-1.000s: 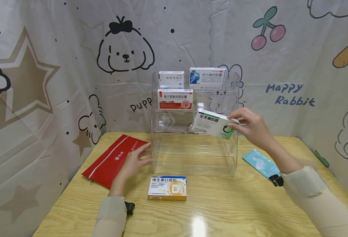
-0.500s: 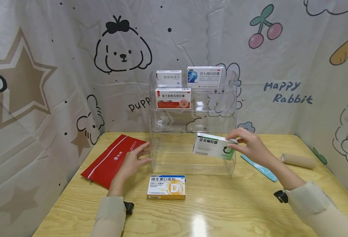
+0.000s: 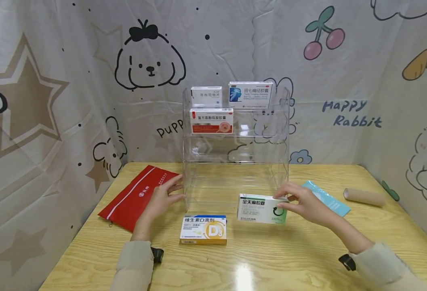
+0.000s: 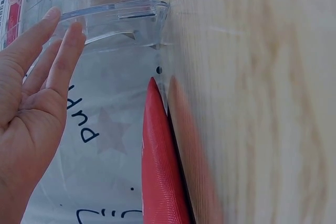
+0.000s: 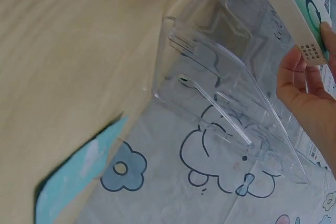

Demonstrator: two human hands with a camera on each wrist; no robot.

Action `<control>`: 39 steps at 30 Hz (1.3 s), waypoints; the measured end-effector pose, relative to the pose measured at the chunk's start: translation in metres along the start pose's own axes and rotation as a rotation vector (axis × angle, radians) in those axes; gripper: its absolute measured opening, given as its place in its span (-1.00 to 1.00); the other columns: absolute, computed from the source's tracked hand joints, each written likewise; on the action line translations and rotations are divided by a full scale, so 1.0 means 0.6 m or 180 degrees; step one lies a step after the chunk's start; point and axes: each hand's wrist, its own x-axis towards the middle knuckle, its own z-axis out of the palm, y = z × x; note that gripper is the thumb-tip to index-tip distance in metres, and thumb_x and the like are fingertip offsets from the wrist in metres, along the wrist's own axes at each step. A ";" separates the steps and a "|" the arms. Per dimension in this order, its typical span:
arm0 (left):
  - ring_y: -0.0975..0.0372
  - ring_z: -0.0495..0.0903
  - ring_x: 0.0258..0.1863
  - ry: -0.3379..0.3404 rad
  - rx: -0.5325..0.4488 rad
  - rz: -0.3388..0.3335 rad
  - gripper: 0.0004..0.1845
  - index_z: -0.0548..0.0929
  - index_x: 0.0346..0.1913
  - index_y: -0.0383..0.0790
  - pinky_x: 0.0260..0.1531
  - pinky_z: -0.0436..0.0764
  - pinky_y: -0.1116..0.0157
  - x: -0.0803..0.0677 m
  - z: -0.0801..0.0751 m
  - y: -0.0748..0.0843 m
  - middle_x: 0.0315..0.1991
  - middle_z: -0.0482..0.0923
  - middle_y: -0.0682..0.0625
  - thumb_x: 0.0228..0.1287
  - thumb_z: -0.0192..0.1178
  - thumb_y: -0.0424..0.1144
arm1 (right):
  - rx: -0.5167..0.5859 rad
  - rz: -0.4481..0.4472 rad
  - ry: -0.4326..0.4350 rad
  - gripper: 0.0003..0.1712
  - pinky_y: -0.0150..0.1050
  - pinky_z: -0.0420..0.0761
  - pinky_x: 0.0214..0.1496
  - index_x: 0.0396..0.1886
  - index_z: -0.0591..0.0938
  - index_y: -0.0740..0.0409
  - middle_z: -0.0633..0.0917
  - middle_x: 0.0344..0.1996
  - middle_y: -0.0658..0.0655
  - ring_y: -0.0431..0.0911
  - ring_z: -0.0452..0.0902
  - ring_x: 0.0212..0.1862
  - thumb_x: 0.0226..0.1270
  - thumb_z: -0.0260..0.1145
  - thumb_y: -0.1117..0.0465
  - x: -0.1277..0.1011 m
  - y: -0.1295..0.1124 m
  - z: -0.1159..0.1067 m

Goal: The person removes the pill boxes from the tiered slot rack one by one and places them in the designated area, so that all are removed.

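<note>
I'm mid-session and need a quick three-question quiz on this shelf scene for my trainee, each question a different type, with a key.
1. True or false: the right hand holds the green and white box at the table in front of the clear shelf.
2. Multiple choice: what lies under the left hand's wrist side? A) the red pouch B) the cardboard tube C) the light blue packet
3. Fill in: the number of boxes on the shelf's upper tiers is ___.

Key
1. True.
2. A.
3. Three: the small white box, the blue and white box and the red and white box.
</note>
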 end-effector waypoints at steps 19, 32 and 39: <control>-0.10 0.55 0.24 -0.0013 0.0041 -0.0092 -0.25 0.32 0.44 -0.24 0.09 0.66 0.14 -0.002 -0.002 0.001 0.38 0.38 -0.29 0.17 0.34 -0.43 | 0.0460 0.0270 -0.0689 -0.86 -0.39 0.70 -0.23 -0.16 0.62 0.07 0.65 -0.24 0.03 -0.39 0.51 -0.18 0.30 0.35 0.21 -0.034 0.010 0.040; -0.10 0.55 0.24 -0.0033 0.0055 -0.0062 -0.26 0.32 0.44 -0.23 0.08 0.66 0.12 -0.002 -0.001 0.000 0.37 0.38 -0.29 0.19 0.33 -0.39 | 0.0369 0.0553 -0.0708 -0.83 -0.42 0.66 -0.20 -0.17 0.63 0.05 0.64 -0.25 -0.01 -0.37 0.51 -0.20 0.29 0.36 0.14 -0.040 0.019 0.047; -0.09 0.55 0.24 -0.0030 0.0068 -0.0065 -0.26 0.32 0.44 -0.21 0.09 0.65 0.15 -0.001 0.000 0.000 0.37 0.39 -0.27 0.19 0.33 -0.37 | 0.0299 0.0674 -0.0747 -0.84 -0.42 0.65 -0.18 -0.16 0.64 0.07 0.65 -0.24 0.00 -0.36 0.52 -0.20 0.29 0.37 0.16 -0.040 0.026 0.050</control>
